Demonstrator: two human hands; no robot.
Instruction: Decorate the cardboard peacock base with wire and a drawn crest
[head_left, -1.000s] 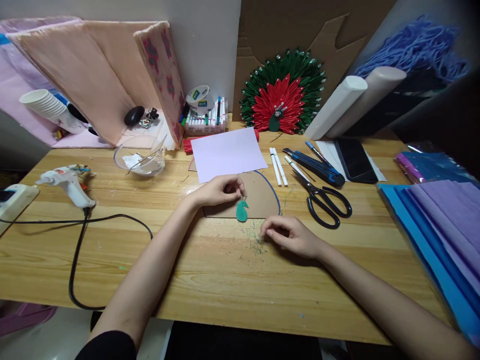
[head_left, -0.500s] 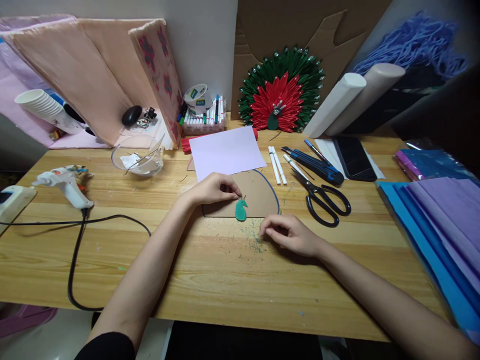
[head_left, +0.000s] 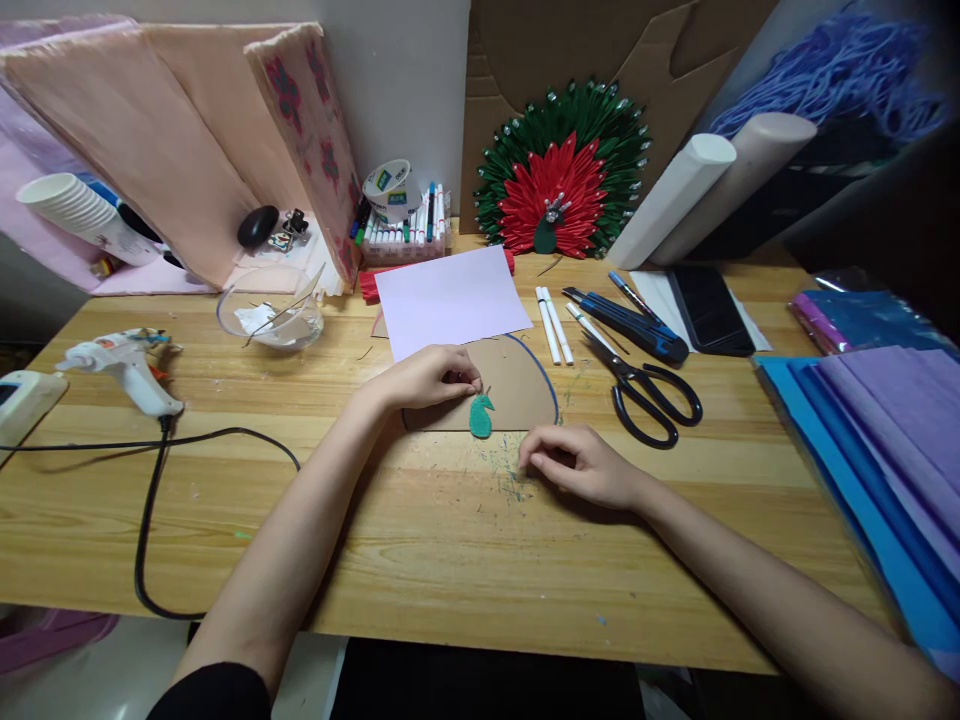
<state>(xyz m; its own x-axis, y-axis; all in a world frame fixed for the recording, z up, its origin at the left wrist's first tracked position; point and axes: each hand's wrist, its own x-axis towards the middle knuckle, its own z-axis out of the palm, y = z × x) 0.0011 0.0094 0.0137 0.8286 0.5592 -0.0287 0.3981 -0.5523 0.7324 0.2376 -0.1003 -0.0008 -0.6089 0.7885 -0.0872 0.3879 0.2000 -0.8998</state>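
A small green peacock-shaped cutout point(head_left: 481, 417) lies on a brown cardboard half-disc point(head_left: 521, 385) with a blue-edged curve. My left hand point(head_left: 429, 378) rests on the cardboard's left part. Its fingertips are pinched together just left of the cutout's thin crest, and what they pinch is too small to see. My right hand point(head_left: 579, 466) lies on the wooden table point(head_left: 420, 540) below the cardboard's right corner. Its fingers are curled, with thumb and forefinger closed near green flecks on the wood.
Black scissors point(head_left: 649, 395), a blue knife point(head_left: 630, 325) and white pens point(head_left: 555, 325) lie right of a lilac sheet point(head_left: 450, 298). A glue gun point(head_left: 124, 362) with its black cord point(head_left: 150, 500) sits left, by a glass bowl point(head_left: 271, 320). A red-green peacock fan point(head_left: 562, 170) stands at the back. Coloured paper stacks point(head_left: 877, 440) lie right.
My left fingertips have drawn slightly back from the cutout's crest, and the cutout lies flatter. My right hand has barely moved. The view tipped down a little.
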